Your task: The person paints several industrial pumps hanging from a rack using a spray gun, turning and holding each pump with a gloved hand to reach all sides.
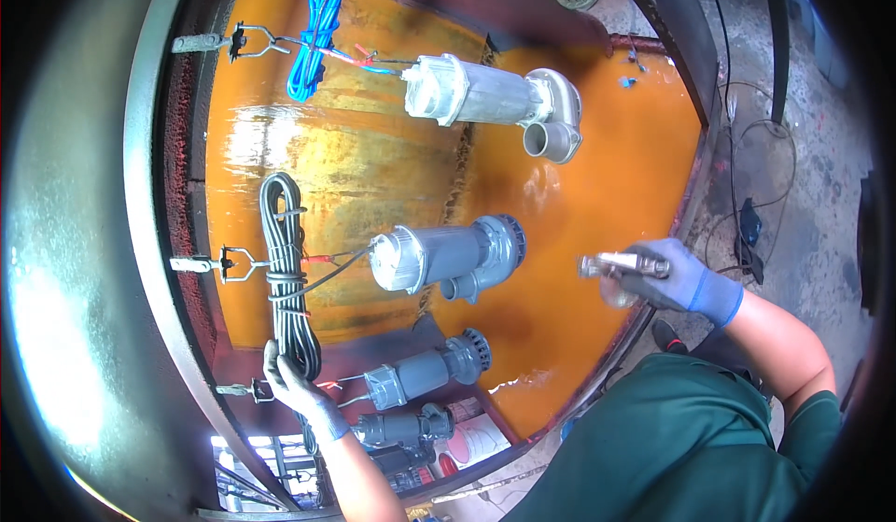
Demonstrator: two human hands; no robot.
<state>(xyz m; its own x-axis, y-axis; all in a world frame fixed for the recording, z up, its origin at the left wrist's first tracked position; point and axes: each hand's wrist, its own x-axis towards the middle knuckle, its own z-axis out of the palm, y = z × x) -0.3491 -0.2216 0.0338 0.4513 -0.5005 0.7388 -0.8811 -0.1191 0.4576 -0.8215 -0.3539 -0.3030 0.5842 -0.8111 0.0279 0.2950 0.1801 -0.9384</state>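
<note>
Seen from above, the gloved right hand [686,277] grips a blurred metal tool [627,263] — probably a spray gun — to the right of a gray pump [434,256] and apart from it, over an orange surface [588,195]. The gloved left hand [301,396] cups the lower end of a black cable coil [293,331]; I cannot tell whether its fingers close. Farther up hangs a silver pump [485,92] with a blue cable coil [323,22] — any lettering is too small to read.
</note>
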